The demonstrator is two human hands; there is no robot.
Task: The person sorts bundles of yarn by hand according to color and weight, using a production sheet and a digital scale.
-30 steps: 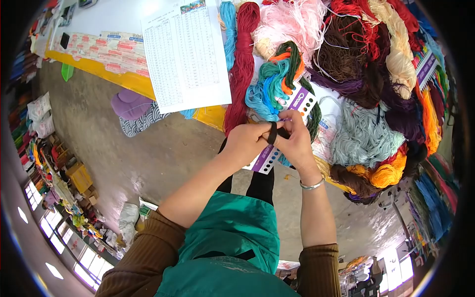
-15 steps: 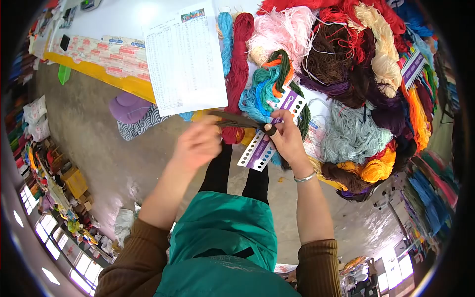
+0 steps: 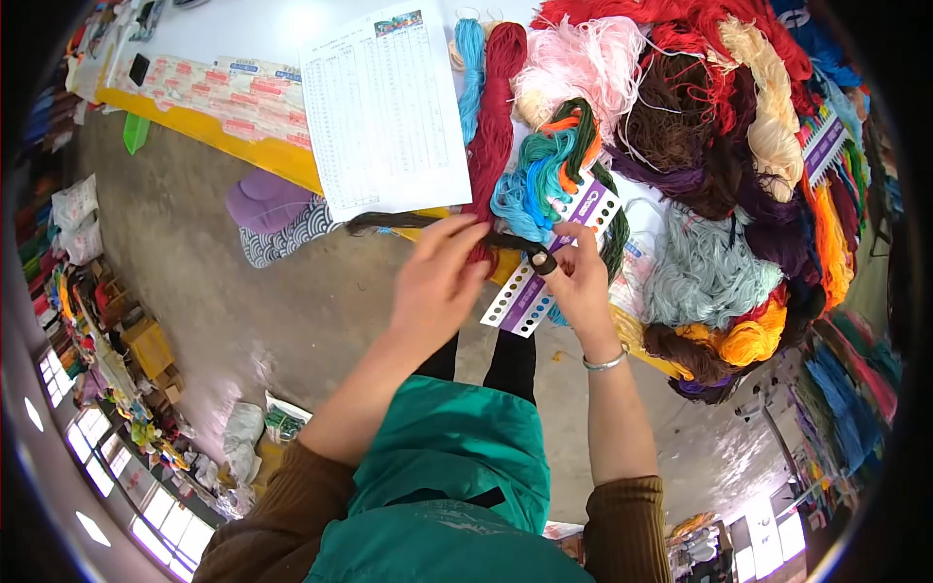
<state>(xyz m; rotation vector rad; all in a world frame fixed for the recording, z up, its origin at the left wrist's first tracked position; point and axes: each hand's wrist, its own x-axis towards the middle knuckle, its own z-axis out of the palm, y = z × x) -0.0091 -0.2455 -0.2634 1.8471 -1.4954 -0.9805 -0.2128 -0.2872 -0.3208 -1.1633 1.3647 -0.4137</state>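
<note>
My right hand (image 3: 580, 290) pinches the looped end of a dark thread skein (image 3: 389, 222) at a white and purple thread card (image 3: 530, 287). Holes line both edges of the card, and blue, teal, orange and dark green threads (image 3: 549, 175) hang from its upper part. My left hand (image 3: 442, 282) is closed across the middle of the dark skein, slightly blurred. The skein's loose tail sticks out to the left beyond my fingers. Some of the card lies hidden behind my right fingers.
A printed sheet (image 3: 384, 117) lies at the table's edge, beside blue and crimson skeins (image 3: 501, 97). Heaped yarn (image 3: 700, 262) in many colours covers the right side. A purple cushion (image 3: 267, 204) is below the table's yellow edge (image 3: 194, 121).
My left hand has moved right along the dark skein, closer to my right hand. The skein's tail now stretches out to the left. My right hand keeps its hold on skein and card.
</note>
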